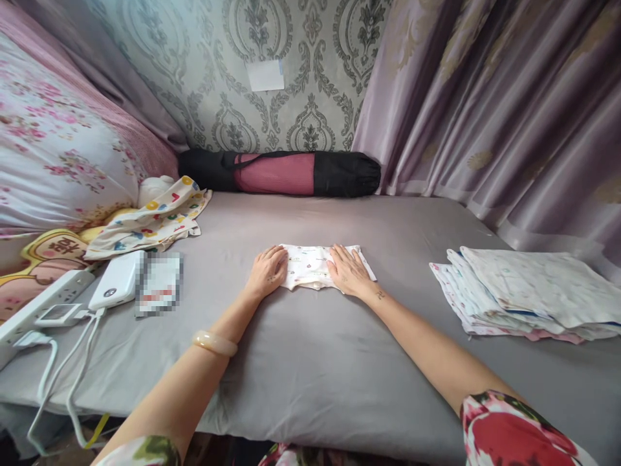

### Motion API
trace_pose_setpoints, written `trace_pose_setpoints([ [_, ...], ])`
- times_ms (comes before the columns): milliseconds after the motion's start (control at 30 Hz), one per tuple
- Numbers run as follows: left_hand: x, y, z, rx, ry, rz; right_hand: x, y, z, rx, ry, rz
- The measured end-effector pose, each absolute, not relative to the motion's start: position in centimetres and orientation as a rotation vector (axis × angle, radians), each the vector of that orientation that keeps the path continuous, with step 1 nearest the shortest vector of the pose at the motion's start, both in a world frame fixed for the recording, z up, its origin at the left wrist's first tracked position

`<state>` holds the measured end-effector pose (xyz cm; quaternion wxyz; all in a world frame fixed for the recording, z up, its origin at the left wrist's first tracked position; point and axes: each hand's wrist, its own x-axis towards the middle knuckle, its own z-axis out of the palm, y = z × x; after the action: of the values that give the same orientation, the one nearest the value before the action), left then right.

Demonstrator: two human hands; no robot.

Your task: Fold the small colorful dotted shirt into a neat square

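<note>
A small white garment (309, 264) with a tiny scattered print lies folded into a flat rectangle on the grey bedsheet, its near edge a little uneven. My left hand (268, 270) rests palm down at its left end, fingers stretched out along the border. Spread over the right part of the cloth is my right hand (350, 269), pressing flat with its fingers apart. Neither hand grips the fabric.
A stack of folded clothes (533, 291) lies at the right. On the left are a power strip (46, 314), a white power bank (118, 281), cables, a blurred packet (159, 283) and a patterned cloth (155, 220). A long black-and-pink bag (276, 173) lies along the wall.
</note>
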<state>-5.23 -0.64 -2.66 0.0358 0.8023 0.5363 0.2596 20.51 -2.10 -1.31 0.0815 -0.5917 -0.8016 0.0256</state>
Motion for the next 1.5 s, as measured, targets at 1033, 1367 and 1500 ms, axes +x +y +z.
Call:
trace_pose_setpoints([
  [1033, -5.4, -0.2, -3.2, 2.378, 1.662, 1.005, 15.0, -1.2, 0.9, -1.671, -2.425, 0.224],
  [1367, -5.7, 0.2, -3.6, 2.360, 1.724, 1.016, 13.1, -1.0, -1.0, -1.605, -2.409, 0.126],
  [1500, -5.6, 0.2, -3.5, 2.336, 1.743, 1.038, 13.0, -0.9, -0.6, -1.631, -2.426, 0.147],
])
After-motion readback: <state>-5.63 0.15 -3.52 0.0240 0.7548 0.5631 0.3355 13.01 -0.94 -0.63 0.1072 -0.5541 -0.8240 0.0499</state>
